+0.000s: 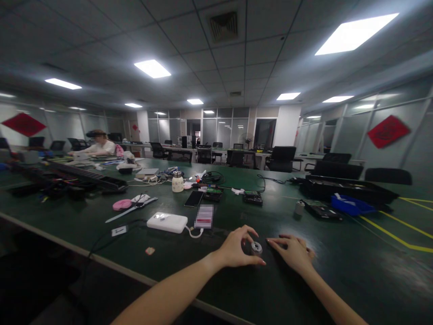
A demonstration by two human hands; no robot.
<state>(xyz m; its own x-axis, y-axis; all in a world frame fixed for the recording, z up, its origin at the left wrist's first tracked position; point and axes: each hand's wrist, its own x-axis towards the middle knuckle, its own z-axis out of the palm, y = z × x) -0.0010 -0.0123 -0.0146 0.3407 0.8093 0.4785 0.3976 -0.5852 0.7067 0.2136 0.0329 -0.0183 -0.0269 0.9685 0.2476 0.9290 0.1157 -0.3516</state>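
"How do the hands stand?"

"The left hand (235,249) curves round a small round metal part (256,248), thumb on the near side, fingers on the far side. The thumb and finger tips are well apart; whether they press on the part, I can't tell. The right hand (296,255) is low beside it, fingers drawn narrow and pointing at it. I can't make out whether anything sits in those fingertips."

"So what might go wrong?"

"The part is on the counter (348,253) or just above it, between the hands, with a pale round face turned up. If the left grip is loose, a push from the right fingers could tip it or slip it free, and being round, it could roll."

"And further out?"

"Beyond the left wrist, a white cable (195,236) loops from a white power bank (167,222). A forearm swung that way could snag it and drag the bank along. Left of that lie scissors (135,206), blades bare; a blind reach could meet an edge."

"Anything beyond?"

"A flask (177,181) stands upright near a black phone (194,198). Knocked, it could fall against it; whether there's liquid inside, I can't tell."
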